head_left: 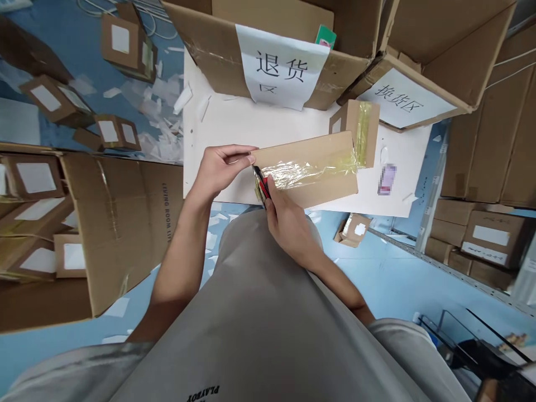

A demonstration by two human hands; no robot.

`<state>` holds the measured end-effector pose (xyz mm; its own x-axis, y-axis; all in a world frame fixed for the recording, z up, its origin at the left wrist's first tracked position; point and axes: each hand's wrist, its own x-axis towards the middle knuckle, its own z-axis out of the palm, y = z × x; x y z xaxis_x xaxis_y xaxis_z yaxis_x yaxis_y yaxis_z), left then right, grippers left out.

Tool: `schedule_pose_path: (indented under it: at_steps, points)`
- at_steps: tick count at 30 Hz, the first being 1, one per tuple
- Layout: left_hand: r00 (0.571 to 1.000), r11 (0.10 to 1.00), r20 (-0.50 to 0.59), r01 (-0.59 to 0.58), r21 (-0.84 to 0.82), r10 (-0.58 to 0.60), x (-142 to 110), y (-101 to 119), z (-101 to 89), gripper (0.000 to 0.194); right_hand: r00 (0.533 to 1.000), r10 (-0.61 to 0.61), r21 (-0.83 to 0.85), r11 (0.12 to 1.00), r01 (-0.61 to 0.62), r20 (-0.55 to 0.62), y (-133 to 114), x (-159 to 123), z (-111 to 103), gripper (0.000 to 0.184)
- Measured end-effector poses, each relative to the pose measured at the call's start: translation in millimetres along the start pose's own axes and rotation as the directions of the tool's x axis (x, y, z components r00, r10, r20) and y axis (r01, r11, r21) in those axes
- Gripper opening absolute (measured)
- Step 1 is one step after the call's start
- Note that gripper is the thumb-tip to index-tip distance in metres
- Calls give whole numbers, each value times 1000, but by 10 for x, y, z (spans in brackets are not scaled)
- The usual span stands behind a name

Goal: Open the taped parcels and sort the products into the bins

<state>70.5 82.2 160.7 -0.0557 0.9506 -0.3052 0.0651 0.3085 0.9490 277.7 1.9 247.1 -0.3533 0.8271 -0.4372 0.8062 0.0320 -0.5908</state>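
In front of me a long cardboard box [310, 153] lies on the white table, its top crossed by shiny yellowish tape [288, 174]. My left hand [221, 170] pinches the box's left upper corner between thumb and fingers. A red and black utility knife [263, 184] is gripped in my right hand [288, 223]. The knife's front end is at the left end of the box, against the taped edge; its blade is too small to make out. A smaller taped box [365, 134] stands right behind the long one.
Two large open cartons with paper signs, the left sign [282, 67] and the right sign [408, 97], stand at the table's [218, 125] back. A carton [125, 223] of labelled boxes is at left. Paper scraps [163, 123] litter the blue floor. Shelved boxes [488, 237] are at right.
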Motion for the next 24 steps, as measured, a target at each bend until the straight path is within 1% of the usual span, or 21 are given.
schedule_pose_path:
  at_steps: [7, 11, 14, 17, 20, 24]
  points:
    - [996, 998, 76, -37, -47, 40, 41, -18, -45, 52, 993, 90, -8, 996, -91, -82, -213, -89, 122, 75]
    - [993, 996, 94, -60, -64, 66, 55, -24, -57, 51, 985, 129, -17, 991, -132, -112, -285, -94, 203, 71]
    - [993, 996, 101, -60, -72, 67, 63, -26, -61, 50, 979, 160, -44, 985, -167, -126, -334, -91, 229, 72]
    - [992, 997, 114, -40, -62, 47, 72, -30, -64, 49, 976, 184, -105, 975, -197, -121, -388, -89, 220, 75]
    - [992, 997, 121, -40, -61, 47, 83, -43, -61, 45, 972, 210, -201, 953, -228, -106, -451, -73, 185, 77]
    - [994, 997, 96, -49, -52, 54, 94, -65, -48, 40, 975, 210, -309, 924, -223, -76, -509, -44, 146, 81]
